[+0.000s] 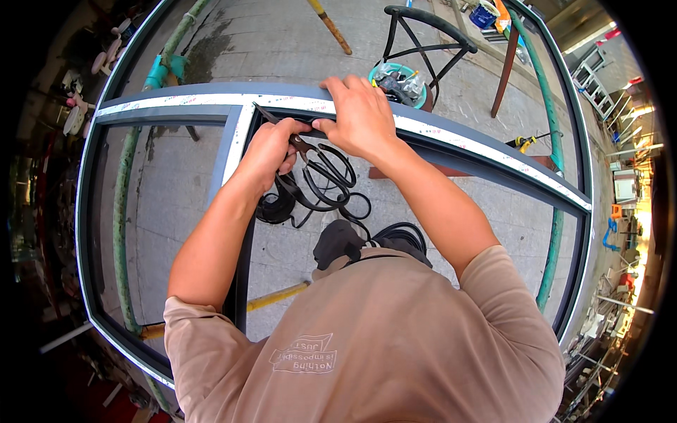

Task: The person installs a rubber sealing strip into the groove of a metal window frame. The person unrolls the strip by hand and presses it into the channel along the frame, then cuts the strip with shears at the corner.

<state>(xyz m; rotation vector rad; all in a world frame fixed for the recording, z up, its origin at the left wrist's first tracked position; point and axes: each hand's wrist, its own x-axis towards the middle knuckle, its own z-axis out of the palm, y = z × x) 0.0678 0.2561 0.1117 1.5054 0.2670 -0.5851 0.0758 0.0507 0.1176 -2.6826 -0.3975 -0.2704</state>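
A grey window frame [211, 99] with white protective film lies across in front of me. At the corner where its middle bar meets the crossbar, my left hand [271, 149] is closed around a pair of scissors [302, 146]. The blade points up-left past my fingers, and the black handle loops hang toward me. My right hand [361, 116] lies over the crossbar, fingers bent across it. Its thumb pinches a black rubber strip against the inner edge, close to my left fingertips. More black strip [276, 204] hangs in loose coils below the hands.
Green pipe supports [125, 211] run beneath the frame on both sides. Beyond the crossbar stand a black metal chair [430, 21] and a turquoise basin [417, 74] of small parts. A yellow-and-black tool [525, 143] lies at right. Clutter lines both sides.
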